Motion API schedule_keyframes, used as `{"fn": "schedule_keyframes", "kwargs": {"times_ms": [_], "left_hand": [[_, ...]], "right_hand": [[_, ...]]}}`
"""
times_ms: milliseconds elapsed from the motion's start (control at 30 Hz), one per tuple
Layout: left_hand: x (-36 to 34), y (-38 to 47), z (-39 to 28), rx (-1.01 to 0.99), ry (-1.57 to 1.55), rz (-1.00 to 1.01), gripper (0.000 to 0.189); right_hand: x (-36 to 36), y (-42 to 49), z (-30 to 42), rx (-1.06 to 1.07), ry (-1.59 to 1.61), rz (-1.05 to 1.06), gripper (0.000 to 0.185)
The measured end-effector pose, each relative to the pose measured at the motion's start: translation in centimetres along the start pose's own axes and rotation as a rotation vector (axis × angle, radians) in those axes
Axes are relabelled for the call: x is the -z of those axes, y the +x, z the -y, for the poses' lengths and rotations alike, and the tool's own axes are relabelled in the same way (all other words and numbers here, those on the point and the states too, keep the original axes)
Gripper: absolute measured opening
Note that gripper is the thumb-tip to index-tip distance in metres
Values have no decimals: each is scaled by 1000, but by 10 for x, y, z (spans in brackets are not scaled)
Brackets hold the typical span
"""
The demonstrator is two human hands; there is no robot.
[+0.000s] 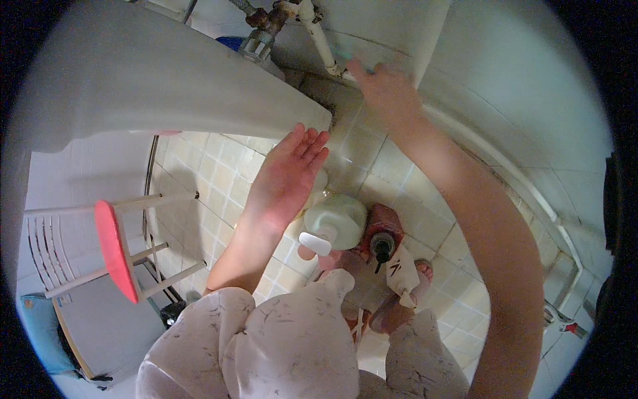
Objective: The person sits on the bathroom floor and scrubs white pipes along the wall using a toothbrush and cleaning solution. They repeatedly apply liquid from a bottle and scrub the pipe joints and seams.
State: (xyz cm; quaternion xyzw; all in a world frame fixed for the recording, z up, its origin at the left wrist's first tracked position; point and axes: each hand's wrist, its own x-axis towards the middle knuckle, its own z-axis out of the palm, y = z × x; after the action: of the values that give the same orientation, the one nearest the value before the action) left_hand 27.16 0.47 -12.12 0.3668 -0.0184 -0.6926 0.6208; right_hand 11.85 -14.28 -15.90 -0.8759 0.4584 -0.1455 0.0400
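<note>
My left hand point(285, 182) is held palm up beside a white ceramic fixture point(164, 85), its fingers extended and nothing in it. Just below it on the floor stand a pale green pump bottle point(344, 219) with a white pump head point(315, 243) and a red bottle point(386, 222) with a black pump. My right hand point(391, 92) reaches to the wall corner, near a white pipe point(319, 37) that runs down to the floor. Motion blurs its fingers. A faint teal smear shows around them, and whether they hold something cannot be made out.
A metal valve point(259, 42) with a rusty fitting sits behind the fixture. Another white pipe point(503, 159) follows the wall's foot at right. At left are a chair with a red seat point(115, 249) and a grey-white panel point(107, 319). My feet rest on the tiled floor point(219, 169).
</note>
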Motion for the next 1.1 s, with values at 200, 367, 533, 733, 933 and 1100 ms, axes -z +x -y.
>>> {"fn": "schedule_keyframes", "kwargs": {"times_ms": [200,367,533,733,933,1100], "left_hand": [[-7,0,11,5,-27,3,20],[0,2,-2,-10,-48,67,20],[2,3,1,18,-116,61,20],[10,1,0,-5,-93,53,20],[5,2,2,16,-84,60,20],[2,-1,2,7,-75,14,20]], "right_hand": [[-10,21,5,70,25,-111,42],[-29,35,4,-90,38,58,23],[-65,59,-16,37,-59,-39,20],[-28,51,8,-32,-7,9,23],[-36,57,12,-45,-61,11,20],[-31,45,9,-78,60,42,20]]}}
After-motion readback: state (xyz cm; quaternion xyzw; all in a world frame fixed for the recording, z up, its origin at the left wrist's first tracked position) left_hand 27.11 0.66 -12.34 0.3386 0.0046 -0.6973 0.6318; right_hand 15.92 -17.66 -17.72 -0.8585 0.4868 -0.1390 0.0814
